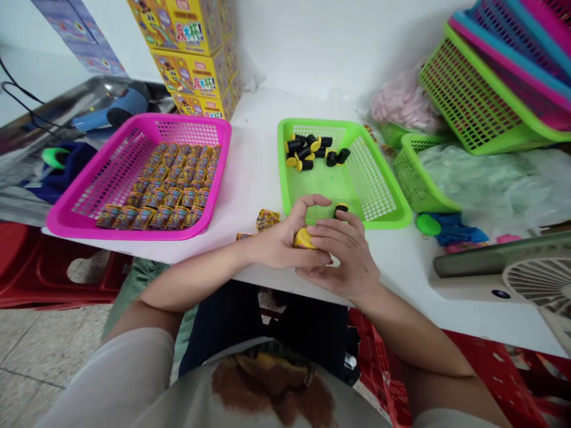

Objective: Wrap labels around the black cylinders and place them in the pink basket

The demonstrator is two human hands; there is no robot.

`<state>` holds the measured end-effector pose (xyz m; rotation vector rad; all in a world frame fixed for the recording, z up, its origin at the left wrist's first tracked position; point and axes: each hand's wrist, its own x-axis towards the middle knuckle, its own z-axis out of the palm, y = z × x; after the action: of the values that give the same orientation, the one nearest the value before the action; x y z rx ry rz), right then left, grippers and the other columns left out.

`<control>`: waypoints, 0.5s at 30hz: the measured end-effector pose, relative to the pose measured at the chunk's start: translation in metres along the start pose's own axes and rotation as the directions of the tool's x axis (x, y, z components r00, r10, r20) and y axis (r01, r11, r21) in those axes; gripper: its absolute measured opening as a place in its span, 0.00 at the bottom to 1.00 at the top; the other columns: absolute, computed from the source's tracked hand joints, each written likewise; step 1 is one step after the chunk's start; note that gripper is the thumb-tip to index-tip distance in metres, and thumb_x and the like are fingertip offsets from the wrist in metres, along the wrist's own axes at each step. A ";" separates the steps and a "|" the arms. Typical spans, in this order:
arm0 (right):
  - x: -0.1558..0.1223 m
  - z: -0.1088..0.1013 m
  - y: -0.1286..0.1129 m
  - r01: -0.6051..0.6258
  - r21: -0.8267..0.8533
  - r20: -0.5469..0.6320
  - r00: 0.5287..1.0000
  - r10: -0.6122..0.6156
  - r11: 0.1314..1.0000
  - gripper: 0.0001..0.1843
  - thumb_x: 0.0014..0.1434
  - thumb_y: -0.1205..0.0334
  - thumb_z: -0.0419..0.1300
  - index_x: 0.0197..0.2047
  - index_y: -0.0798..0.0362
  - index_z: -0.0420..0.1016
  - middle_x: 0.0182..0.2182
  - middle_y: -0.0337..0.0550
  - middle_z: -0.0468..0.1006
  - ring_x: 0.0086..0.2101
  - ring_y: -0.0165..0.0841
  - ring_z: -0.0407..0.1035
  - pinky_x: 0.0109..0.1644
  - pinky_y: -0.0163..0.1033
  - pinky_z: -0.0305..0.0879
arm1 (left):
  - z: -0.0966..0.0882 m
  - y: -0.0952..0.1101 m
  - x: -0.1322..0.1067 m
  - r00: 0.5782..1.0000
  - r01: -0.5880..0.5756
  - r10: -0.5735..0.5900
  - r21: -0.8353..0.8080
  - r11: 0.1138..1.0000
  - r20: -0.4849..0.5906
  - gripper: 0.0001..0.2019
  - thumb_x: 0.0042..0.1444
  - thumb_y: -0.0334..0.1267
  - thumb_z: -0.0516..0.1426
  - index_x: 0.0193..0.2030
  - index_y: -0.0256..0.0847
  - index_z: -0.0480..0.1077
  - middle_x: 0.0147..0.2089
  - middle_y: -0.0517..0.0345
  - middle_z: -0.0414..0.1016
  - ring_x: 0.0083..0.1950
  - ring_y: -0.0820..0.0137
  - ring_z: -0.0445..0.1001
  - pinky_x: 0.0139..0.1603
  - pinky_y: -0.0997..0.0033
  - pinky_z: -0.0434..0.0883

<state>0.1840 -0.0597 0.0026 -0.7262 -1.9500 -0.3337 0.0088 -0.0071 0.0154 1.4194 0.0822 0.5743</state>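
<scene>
My left hand (285,241) is closed around a small container with a yellow cap (303,239), above the table's front edge. The fingers of my right hand (345,261) curl against the same container from the other side, hiding much of it. A black cylinder (341,208) shows just beyond my right fingers; whether they touch it I cannot tell. Behind my hands is a green basket (401,217), with several black cylinders with yellow caps (312,145) at its far end. A printed wrapper (267,220) lies beside my left wrist.
To the left, a pink basket (57,223) holds rows of wrapped pieces (169,184). Yellow boxes (191,74) are stacked behind it. Stacked baskets (473,89), a green basket with plastic bags (426,172) and a fan (535,279) stand to the right.
</scene>
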 end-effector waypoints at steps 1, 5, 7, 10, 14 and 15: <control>-0.001 -0.001 0.000 0.006 -0.013 -0.001 1.000 -0.006 1.000 0.23 0.69 0.54 0.65 0.65 0.44 0.70 0.48 0.41 0.87 0.50 0.40 0.80 0.65 0.58 0.76 | 0.000 0.000 0.000 1.000 -0.021 0.021 -0.005 1.000 0.019 0.34 0.67 0.48 0.64 0.67 0.48 0.45 0.28 0.75 0.67 0.24 0.76 0.72 0.27 0.76 0.70; -0.004 -0.003 0.004 0.067 -0.094 -0.045 0.996 -0.072 0.993 0.18 0.71 0.55 0.63 0.62 0.43 0.74 0.46 0.41 0.85 0.47 0.38 0.80 0.66 0.57 0.77 | 0.003 -0.003 0.002 0.987 -0.132 0.144 0.146 0.980 -0.077 0.32 0.64 0.36 0.63 0.65 0.49 0.46 0.28 0.78 0.62 0.21 0.79 0.64 0.23 0.80 0.61; -0.006 -0.003 0.007 0.094 -0.114 -0.024 0.995 -0.098 0.989 0.17 0.72 0.57 0.63 0.62 0.41 0.75 0.47 0.41 0.85 0.46 0.36 0.79 0.69 0.58 0.75 | 0.006 -0.006 0.003 0.972 -0.126 0.170 0.250 0.960 -0.164 0.34 0.60 0.32 0.63 0.65 0.51 0.47 0.31 0.75 0.64 0.23 0.80 0.64 0.24 0.79 0.61; -0.009 -0.003 0.011 0.124 -0.164 -0.012 0.992 -0.128 0.979 0.19 0.70 0.58 0.66 0.62 0.39 0.76 0.47 0.40 0.84 0.46 0.36 0.77 0.72 0.61 0.73 | 0.008 -0.013 0.004 0.950 -0.081 0.183 0.366 0.927 -0.253 0.37 0.58 0.32 0.64 0.66 0.53 0.47 0.34 0.71 0.69 0.28 0.75 0.71 0.27 0.74 0.67; -0.013 0.000 0.015 0.072 -0.211 -0.013 0.997 -0.077 0.975 0.28 0.65 0.57 0.71 0.66 0.34 0.73 0.47 0.39 0.81 0.46 0.38 0.75 0.73 0.67 0.71 | 0.014 -0.013 0.002 0.907 -0.035 0.262 0.560 0.828 -0.330 0.37 0.59 0.35 0.65 0.67 0.52 0.47 0.45 0.61 0.74 0.40 0.70 0.79 0.39 0.69 0.76; -0.013 0.001 0.016 0.061 -0.204 -0.027 0.997 -0.068 0.977 0.30 0.63 0.56 0.72 0.67 0.33 0.72 0.47 0.40 0.80 0.47 0.39 0.74 0.73 0.68 0.71 | 0.016 -0.008 -0.001 0.885 -0.021 0.303 0.621 0.784 -0.353 0.33 0.60 0.36 0.65 0.65 0.50 0.50 0.48 0.59 0.74 0.43 0.70 0.79 0.42 0.68 0.77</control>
<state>0.1975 -0.0513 -0.0099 -0.7840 -1.9285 -0.5881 0.0170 -0.0222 0.0106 1.9065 0.5508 1.0830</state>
